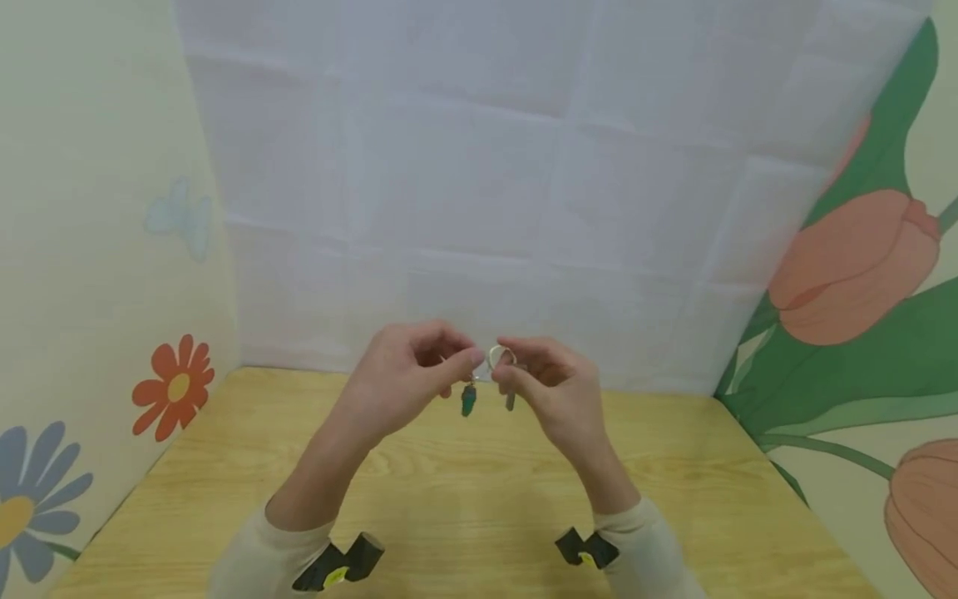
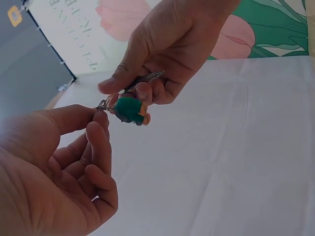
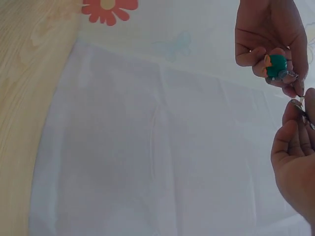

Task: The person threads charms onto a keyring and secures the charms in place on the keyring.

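My left hand (image 1: 404, 370) pinches the short metal chain (image 2: 103, 104) of a keychain charm between thumb and forefinger. The charm (image 1: 468, 400), a small green figure with orange parts, dangles below those fingertips. Just to the right, my right hand (image 1: 557, 387) pinches a silvery key ring (image 1: 501, 356) between thumb and fingers. A slim metal key (image 1: 511, 400) hangs beside the right fingers; in the left wrist view part of it shows against the right palm. Both sets of fingertips are close together, held up above the table. Fingers partly cover the place where chain and ring meet.
Beneath the hands lies a wood-grain table (image 1: 464, 491). A creased white cloth (image 1: 479, 183) hangs behind it. Walls painted with flowers stand at the left (image 1: 90, 274) and right (image 1: 846, 374). A black wrist device (image 1: 340, 561) sits at each sleeve.
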{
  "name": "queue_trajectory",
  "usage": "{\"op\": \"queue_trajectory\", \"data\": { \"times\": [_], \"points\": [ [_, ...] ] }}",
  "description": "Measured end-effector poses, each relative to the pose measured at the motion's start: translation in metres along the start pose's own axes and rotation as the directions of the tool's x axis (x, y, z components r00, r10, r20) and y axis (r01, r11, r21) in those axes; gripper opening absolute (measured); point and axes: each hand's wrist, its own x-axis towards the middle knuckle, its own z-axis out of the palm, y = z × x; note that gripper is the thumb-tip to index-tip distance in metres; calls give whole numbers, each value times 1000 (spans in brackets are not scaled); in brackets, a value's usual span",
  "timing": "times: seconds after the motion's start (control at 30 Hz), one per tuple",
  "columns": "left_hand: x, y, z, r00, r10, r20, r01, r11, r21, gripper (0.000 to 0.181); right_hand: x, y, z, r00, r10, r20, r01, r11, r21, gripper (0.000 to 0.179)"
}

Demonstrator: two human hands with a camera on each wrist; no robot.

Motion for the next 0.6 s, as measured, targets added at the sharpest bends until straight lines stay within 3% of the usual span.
{"op": "queue_trajectory", "data": {
  "times": [0.37,0.6],
  "points": [
    [-1,6,5,999,26,-19,-27,999,-36,13,-1,-2,-1,999,-44,0,44,999,-11,32],
    [-3,7,8,998,55,-34,-55,998,-8,14,-1,-2,-2,999,-52,-16,51,999,-7,32]
  ]
}}
